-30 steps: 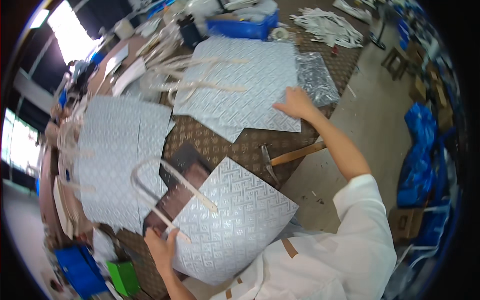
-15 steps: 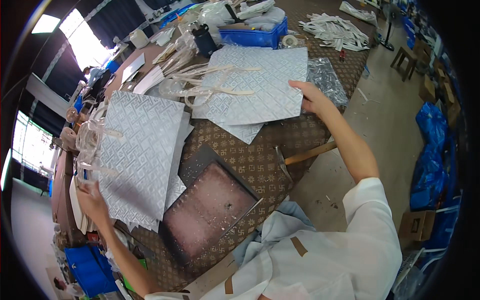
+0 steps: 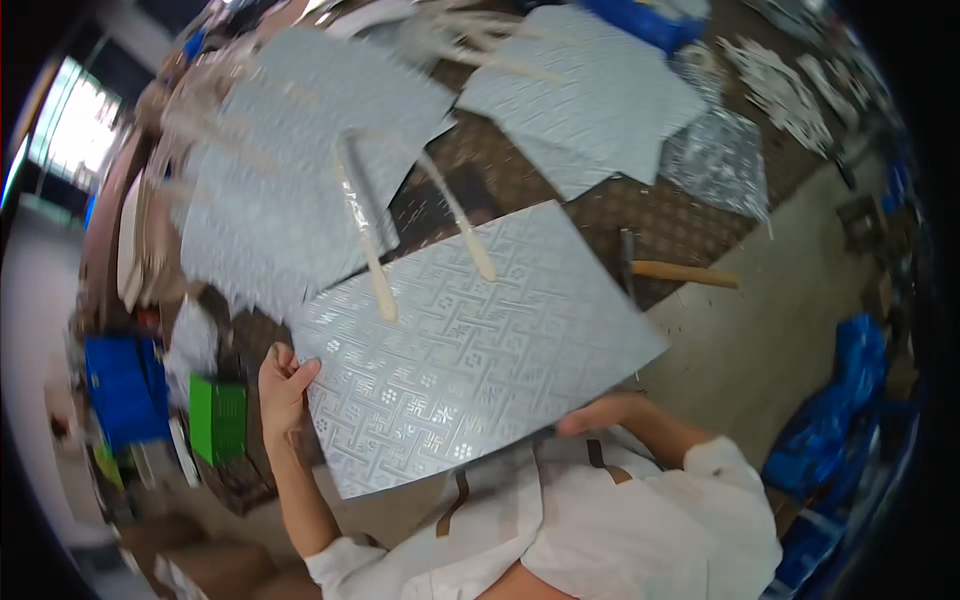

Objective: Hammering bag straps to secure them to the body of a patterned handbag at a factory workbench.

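In front of my body I hold a flat silver-grey bag panel [image 3: 470,350] with an embossed lattice pattern, tilted. Two straps with cream ends [image 3: 384,292] rise from its far edge, at least one in clear wrap. My left hand [image 3: 284,392] grips the panel's left edge, thumb on top. At the near right edge my right hand [image 3: 602,412] holds it, its fingers partly hidden underneath. Beyond lies a left pile of similar panels [image 3: 290,150], and a right pile [image 3: 590,100] sits farther back. The dark slab [image 3: 440,200] is mostly covered by the held panel.
A hammer [image 3: 685,273] with a wooden handle lies at the table's right edge. Crumpled clear plastic [image 3: 715,160] and white strips [image 3: 775,95] are behind it. To the left stand a green box [image 3: 217,418] and a blue bin [image 3: 127,390]. Blue bags [image 3: 830,400] line the right.
My hands were apart, the left at the left pile and the right on a panel at the right pile. Both now hold one panel close to my body. The view has shifted.
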{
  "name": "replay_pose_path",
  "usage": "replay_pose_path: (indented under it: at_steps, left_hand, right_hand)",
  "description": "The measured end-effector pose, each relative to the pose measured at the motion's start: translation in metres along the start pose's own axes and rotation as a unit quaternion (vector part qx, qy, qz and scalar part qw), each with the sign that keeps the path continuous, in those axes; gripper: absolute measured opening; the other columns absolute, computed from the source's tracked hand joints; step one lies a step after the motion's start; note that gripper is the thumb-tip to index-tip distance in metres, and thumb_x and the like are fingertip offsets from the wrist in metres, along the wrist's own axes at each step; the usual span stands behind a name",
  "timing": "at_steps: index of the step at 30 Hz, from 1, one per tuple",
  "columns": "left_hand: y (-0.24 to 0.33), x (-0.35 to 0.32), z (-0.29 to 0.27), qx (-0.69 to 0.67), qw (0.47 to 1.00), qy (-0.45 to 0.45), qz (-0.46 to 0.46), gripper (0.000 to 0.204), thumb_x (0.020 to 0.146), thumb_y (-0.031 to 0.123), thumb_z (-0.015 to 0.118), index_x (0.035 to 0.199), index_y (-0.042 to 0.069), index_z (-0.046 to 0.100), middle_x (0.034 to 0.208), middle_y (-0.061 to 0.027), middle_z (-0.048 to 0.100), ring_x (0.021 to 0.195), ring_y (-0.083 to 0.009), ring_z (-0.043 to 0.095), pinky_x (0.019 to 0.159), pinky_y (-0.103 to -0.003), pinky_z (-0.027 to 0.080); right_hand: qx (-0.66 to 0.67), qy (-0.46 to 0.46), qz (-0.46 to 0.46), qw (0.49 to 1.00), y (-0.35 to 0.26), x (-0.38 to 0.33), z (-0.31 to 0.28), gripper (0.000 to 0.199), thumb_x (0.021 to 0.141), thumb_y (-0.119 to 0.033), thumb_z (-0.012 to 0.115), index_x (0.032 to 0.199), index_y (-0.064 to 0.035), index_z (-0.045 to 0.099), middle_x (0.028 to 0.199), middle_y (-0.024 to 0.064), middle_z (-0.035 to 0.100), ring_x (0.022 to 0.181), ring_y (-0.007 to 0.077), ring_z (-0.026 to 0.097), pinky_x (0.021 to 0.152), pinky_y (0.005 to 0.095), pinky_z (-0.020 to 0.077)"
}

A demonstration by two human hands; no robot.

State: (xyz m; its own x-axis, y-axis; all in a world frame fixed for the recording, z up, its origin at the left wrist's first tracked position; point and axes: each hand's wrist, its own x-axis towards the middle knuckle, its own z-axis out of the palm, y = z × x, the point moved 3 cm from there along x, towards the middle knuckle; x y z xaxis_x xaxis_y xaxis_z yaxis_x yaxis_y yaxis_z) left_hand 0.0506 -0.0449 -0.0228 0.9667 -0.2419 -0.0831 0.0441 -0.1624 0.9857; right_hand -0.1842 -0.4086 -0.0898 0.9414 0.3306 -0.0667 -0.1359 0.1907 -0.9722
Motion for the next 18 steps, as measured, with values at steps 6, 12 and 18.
replay_pose_path:
  at_steps: [6,12,18]
  left_hand:
    - [-0.007,-0.030,-0.023,0.466,0.883,0.048,0.038,0.033,0.084,0.018,0.073,0.087,0.003,0.044,0.074,-0.0136,0.059,0.068,-0.0290,0.061,0.060,-0.038,0.045]
    - [0.014,-0.006,0.008,0.248,0.963,0.089,0.054,0.019,0.098,0.017,0.051,0.101,-0.002,0.050,0.080,-0.0169,0.063,0.074,-0.0280,0.064,0.068,-0.037,0.048]
    - [0.006,0.028,0.053,0.011,0.995,-0.026,0.097,0.025,0.096,0.010,0.056,0.118,0.001,0.065,0.093,-0.0066,0.070,0.086,-0.0089,0.065,0.079,-0.023,0.050]
  right_hand:
    - [0.223,0.191,0.072,0.953,0.025,-0.044,-0.054,0.060,0.084,-0.025,0.075,0.135,-0.0041,0.051,0.128,0.0095,0.059,0.113,0.0205,0.059,0.096,0.0330,0.0478]
    - [-0.247,0.170,0.294,0.908,-0.031,-0.025,-0.067,0.044,0.092,-0.018,0.065,0.131,-0.0020,0.054,0.114,0.0090,0.066,0.099,0.0184,0.064,0.088,0.0311,0.0507]
    - [-0.470,0.398,0.079,0.784,-0.078,-0.052,-0.124,0.040,0.093,-0.017,0.064,0.129,-0.0008,0.055,0.103,0.0088,0.067,0.092,0.0151,0.063,0.084,0.0314,0.0504]
